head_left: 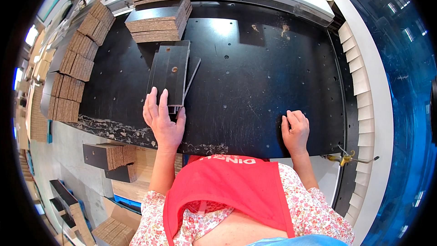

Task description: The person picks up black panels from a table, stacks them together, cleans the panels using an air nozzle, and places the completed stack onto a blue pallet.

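A small, uneven stack of dark-faced boards (165, 66) lies on the black worktable, left of the middle. Its top board has two round brown holes, and one board beneath sticks out at an angle on the right. My left hand (165, 120) is at the near end of this stack, fingers spread over its left side and thumb apart beside the near right corner. Farther right, my right hand (297, 132) rests by the table's near edge, its fingers curled in. Nothing shows in it, though the palm is hidden.
Stacked dark panels with brown chipboard edges (75, 54) line the table's left side. Another pile (157, 23) stands behind the small stack. A pale overlapping-strip curtain (362, 100) runs along the right, near a yellow-handled air gun (346, 158). More panels (109, 155) sit low on the left.
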The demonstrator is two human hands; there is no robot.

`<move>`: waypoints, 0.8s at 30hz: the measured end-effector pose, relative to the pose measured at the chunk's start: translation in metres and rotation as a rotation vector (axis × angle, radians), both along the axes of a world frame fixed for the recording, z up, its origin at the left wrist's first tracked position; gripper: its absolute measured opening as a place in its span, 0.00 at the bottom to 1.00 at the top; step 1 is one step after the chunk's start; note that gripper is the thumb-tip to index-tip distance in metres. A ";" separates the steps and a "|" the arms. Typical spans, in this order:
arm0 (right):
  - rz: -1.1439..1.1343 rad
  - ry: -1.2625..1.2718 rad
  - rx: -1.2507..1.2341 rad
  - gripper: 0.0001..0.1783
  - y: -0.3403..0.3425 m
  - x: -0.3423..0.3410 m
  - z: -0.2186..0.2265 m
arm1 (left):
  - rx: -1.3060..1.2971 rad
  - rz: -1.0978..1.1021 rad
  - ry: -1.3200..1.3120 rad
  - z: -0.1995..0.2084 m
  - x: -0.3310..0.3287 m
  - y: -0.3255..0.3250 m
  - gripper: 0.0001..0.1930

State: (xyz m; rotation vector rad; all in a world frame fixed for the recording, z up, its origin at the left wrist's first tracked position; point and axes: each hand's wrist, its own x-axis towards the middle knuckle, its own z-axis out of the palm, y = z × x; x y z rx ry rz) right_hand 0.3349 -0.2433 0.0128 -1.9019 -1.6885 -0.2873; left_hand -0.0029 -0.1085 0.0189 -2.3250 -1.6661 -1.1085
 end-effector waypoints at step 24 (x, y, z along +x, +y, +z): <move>0.020 0.099 -0.012 0.07 0.006 -0.001 0.006 | -0.018 -0.001 0.000 0.002 0.000 -0.001 0.37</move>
